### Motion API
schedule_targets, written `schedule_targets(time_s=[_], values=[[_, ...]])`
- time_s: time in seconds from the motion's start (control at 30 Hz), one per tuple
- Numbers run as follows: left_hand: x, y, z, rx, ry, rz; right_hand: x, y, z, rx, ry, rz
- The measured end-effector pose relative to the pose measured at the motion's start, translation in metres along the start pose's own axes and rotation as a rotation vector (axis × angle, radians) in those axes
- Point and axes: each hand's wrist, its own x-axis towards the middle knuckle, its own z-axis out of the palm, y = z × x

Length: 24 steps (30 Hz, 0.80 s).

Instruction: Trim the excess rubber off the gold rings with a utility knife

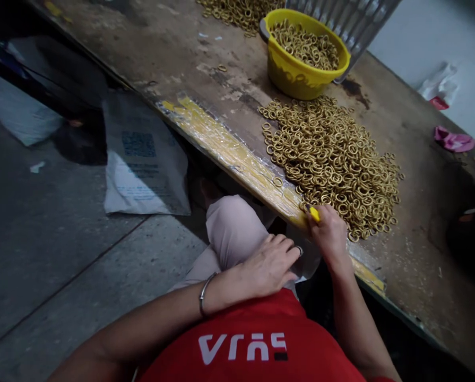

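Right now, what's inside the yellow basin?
Gold-coloured rings, loosely heaped, are all that shows in the yellow basin. The top layer covers the basin's floor, so whatever lies deeper can't be seen.

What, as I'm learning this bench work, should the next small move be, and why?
I'd probably bring the left hand up to the near edge of the ring pile: it lies by the lap with nothing visible in it, while the right hand, gripping a small yellow object, is at that edge.

rings point(333, 164): glossy metal | basin point(296, 82): smooth plastic | tabletop point(189, 45): rough, matt | edge film point(229, 146): glossy plastic
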Motion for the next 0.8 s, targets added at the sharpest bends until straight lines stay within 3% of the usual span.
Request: schedule_targets(time_s=[0.1, 0.17, 0.23, 0.33, 0.5, 0.63, 0.8], values=[[0.002, -0.003, 0.001, -0.021, 0.032, -0.007, 0.004, -0.008, 0.003, -0.083, -0.060, 0.035], [0.003, -0.007, -0.005, -0.168, 0.105, -0.082, 0.006, -0.008, 0.002, 0.011, -0.050, 0.034], [0.004, -0.012, -0.013, -0.361, 0.242, -0.206, 0.006, -0.008, -0.004, 0.254, -0.037, 0.016], [0.005, -0.017, -0.027, -0.630, 0.402, -0.350, 0.003, -0.011, -0.016, 0.686, -0.145, -0.051], [0.004, -0.022, -0.041, -1.029, 0.283, -0.397, 0.000, -0.027, -0.034, 0.951, -0.321, -0.204], [-0.002, -0.022, -0.040, -1.313, 0.211, -0.439, -0.002, -0.039, -0.036, 1.056, -0.300, -0.204], [-0.009, -0.016, -0.037, -1.521, 0.249, -0.487, -0.013, -0.050, -0.027, 1.185, -0.274, -0.120]])
